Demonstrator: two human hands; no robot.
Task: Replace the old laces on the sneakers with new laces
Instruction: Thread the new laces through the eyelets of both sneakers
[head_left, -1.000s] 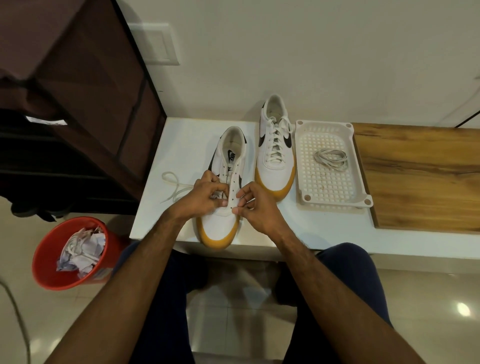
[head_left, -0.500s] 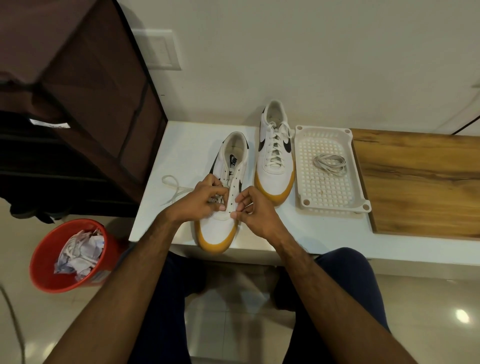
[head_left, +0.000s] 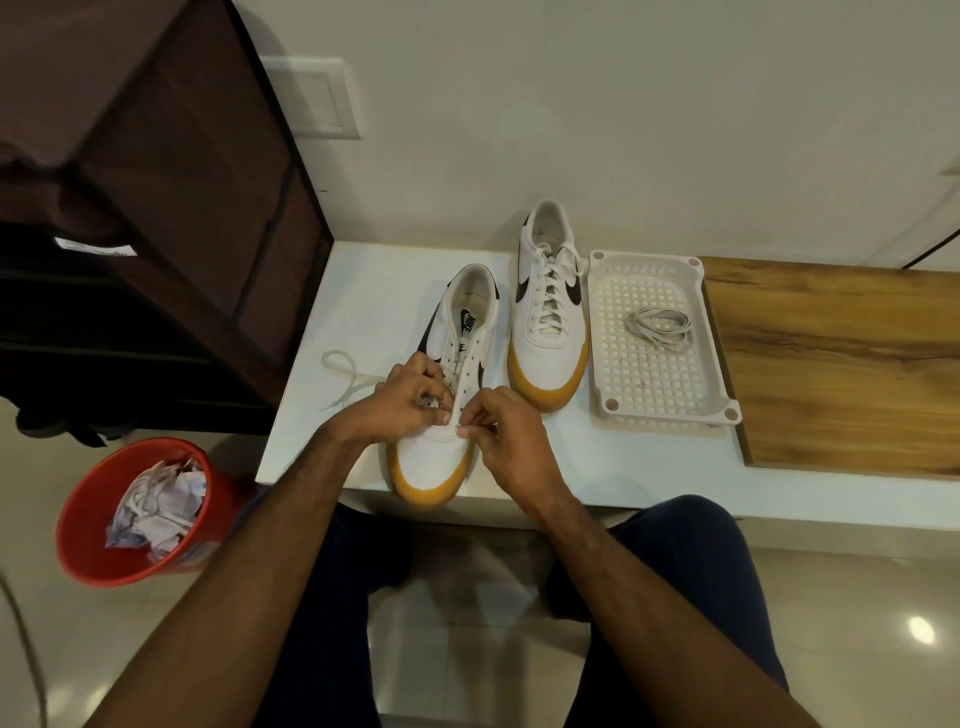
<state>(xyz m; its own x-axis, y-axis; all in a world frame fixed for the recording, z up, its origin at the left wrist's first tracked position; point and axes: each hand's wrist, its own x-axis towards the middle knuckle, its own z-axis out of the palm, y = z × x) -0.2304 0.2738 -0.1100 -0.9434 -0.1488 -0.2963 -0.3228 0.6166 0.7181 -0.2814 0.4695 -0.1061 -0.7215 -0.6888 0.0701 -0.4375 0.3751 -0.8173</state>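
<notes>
left hand: fingers curled, pinching | right hand: fingertips pinched | forearms converge

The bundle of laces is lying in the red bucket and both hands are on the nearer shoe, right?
Not quite. The head view shows the bundle of laces in the white basket, not the red bucket. Both hands, left and right, are on the nearer shoe.
</notes>
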